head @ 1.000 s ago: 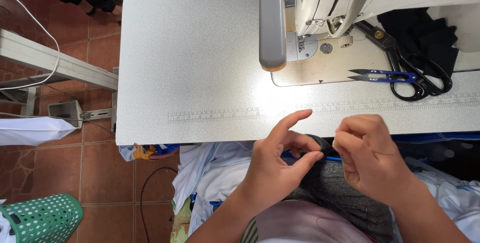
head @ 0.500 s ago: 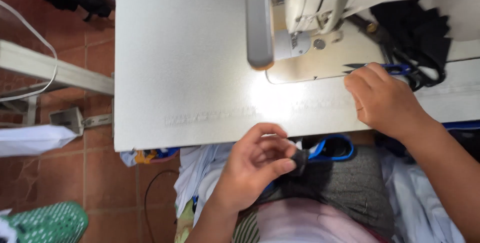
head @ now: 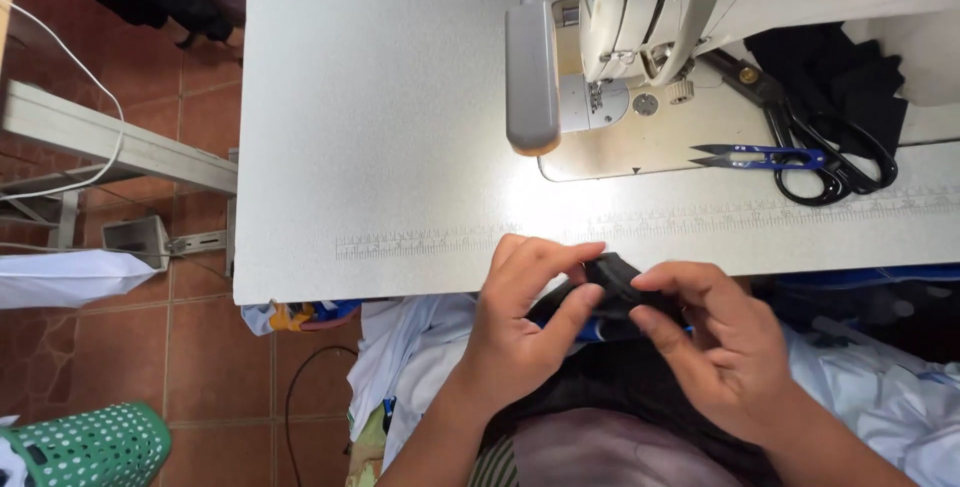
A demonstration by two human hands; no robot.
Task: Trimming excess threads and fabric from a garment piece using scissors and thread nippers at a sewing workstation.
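Gripping one small black cloth (head: 612,277) together, left hand (head: 520,332) and right hand (head: 725,347) work at the table's (head: 400,127) near edge. Right hand has returned from the snips (head: 762,157); they stay put.

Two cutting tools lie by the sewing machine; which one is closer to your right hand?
The small blue-handled thread snips, lying flat with their points toward the machine. The large black-handled scissors lie behind and to the right of them, farther from the right hand.

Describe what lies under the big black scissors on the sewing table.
The black scissors lie across blue thread snips and partly on a pile of black cloth. Whatever sits beneath that cloth is covered and cannot be seen.
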